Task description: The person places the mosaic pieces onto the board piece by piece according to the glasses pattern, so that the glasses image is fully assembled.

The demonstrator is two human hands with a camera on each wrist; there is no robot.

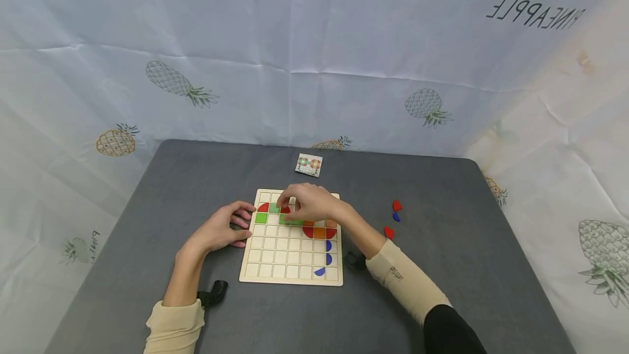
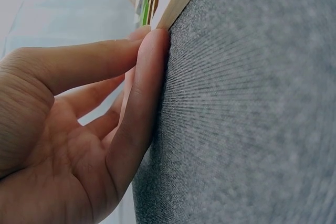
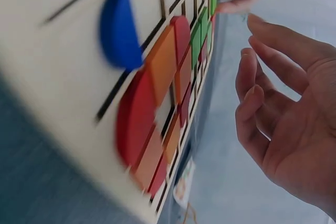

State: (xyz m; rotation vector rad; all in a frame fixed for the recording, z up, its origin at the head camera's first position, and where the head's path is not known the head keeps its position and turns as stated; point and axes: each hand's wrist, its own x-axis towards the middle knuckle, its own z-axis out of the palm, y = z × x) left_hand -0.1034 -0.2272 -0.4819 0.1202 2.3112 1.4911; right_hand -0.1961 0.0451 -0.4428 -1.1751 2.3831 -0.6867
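I have the left-hand grip (image 1: 226,226) relaxed, fingertips touching the left edge of the pale wooden grid board (image 1: 275,256) on the grey counter (image 1: 383,310); my right-hand grip (image 1: 310,202), loosely curled and released, hovers near green square tiles (image 1: 261,218).

L forearm (image 1: 183,283) angles up from lower L, L hand (image 1: 218,228) bent inward at the wrist, thumb & fingers apart, lightly bent, tips pointing R. R forearm (image 1: 361,231) runs diag. up & across from lower R — R hand (image 1: 312,202) raised, a bit farther fwd than the L, back up, fingers loosely curved, nothing btwn thumb & index — tips apart.
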